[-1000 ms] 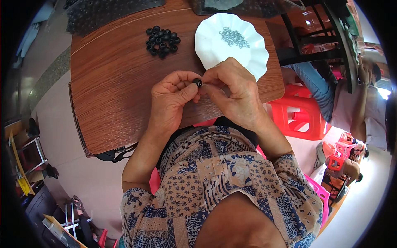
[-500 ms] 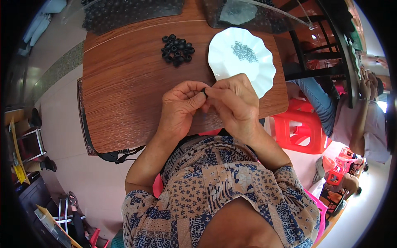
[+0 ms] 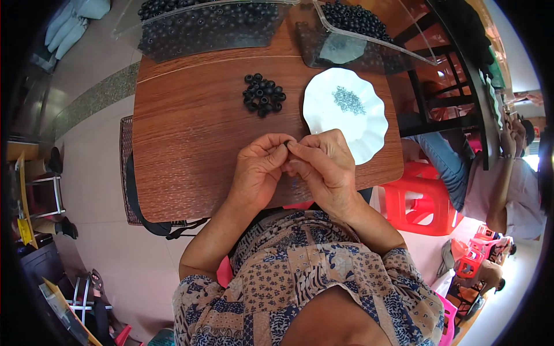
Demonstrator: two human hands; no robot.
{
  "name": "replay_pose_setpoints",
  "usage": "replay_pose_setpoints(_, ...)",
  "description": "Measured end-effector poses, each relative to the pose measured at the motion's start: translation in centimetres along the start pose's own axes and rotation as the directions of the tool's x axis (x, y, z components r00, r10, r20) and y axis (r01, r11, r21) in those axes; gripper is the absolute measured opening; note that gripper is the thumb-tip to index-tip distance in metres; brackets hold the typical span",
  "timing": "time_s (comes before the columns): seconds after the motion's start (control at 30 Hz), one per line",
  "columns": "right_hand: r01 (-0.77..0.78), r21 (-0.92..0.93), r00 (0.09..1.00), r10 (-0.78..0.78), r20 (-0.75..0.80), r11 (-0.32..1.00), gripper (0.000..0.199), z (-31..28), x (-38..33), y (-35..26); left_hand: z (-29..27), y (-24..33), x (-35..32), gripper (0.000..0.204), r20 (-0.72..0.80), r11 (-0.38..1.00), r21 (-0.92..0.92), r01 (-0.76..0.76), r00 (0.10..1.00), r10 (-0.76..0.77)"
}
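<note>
My left hand (image 3: pixel 258 169) is closed in a pinch on a small black round piece, like a bead with a hole (image 3: pixel 287 143). Most of the piece is hidden by fingertips. My right hand (image 3: pixel 328 170) pinches against it from the other side, fingers folded; whether it holds a second small part is hidden. Beyond my hands lies a loose heap of similar black holed pieces (image 3: pixel 263 95) on the wooden table (image 3: pixel 184 132). Right of the heap, a white scalloped plate (image 3: pixel 369 130) carries a pile of tiny clear or silvery bits (image 3: pixel 348 100).
Two clear plastic bins stand at the far edge: a left bin (image 3: pixel 213 43) and a right bin (image 3: pixel 314 55), both holding many black pieces. A red plastic stool (image 3: pixel 424 196) is at the table's right, near a seated person (image 3: pixel 490 179). A dark strap (image 3: pixel 135 190) hangs at the left edge.
The view has shifted, so the table, heap and plate appear lower and more of the bins shows. Both hands stay together on the small black piece.
</note>
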State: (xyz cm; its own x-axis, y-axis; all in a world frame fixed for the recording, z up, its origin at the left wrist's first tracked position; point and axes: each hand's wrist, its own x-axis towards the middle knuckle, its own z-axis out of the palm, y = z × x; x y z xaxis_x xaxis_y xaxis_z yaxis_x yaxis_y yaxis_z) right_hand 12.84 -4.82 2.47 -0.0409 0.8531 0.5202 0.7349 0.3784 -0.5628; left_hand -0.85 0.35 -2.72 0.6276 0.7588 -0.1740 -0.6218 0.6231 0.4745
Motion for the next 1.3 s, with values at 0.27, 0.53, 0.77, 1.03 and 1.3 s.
replay_pose_setpoints(0.27, -0.115, 0.064, 0.992, 0.112, 0.051, 0.991, 0.013, 0.5, 4.5, 2.1, -1.2, 2.2, -0.3, 0.017, 0.022, 0.996, 0.085, -0.011, 1.0, 0.009)
replay_pose_setpoints(0.53, 0.096, -0.064, 0.994, -0.099, -0.045, 0.993, 0.013, 1.1, 11.2, 3.5, -1.6, 3.0, -1.0, 0.017, 0.017, 0.992, 0.079, -0.096, 0.995, 0.095)
replay_pose_setpoints(0.77, 0.11, -0.154, 0.979, -0.134, -0.151, 0.982, 0.01, -5.7, 11.8, 4.3, -0.8, 2.7, -1.0, 0.022, 0.011, 0.985, 0.17, -0.028, 1.0, 0.026)
replay_pose_setpoints(1.03, -0.221, 0.017, 0.963, 0.22, -0.158, 0.975, 0.013, -12.4, 18.4, 12.3, 1.5, 3.1, 1.7, 0.023, 0.189, 0.913, 0.341, 0.222, 0.936, -0.298)
replay_pose_setpoints(1.3, -0.311, -0.235, 0.898, 0.366, 0.244, 0.921, 0.011, -11.2, 22.7, 16.6, -0.2, 2.6, 2.8, 0.02, 0.279, 0.824, 0.382, 0.419, 0.797, -0.535)
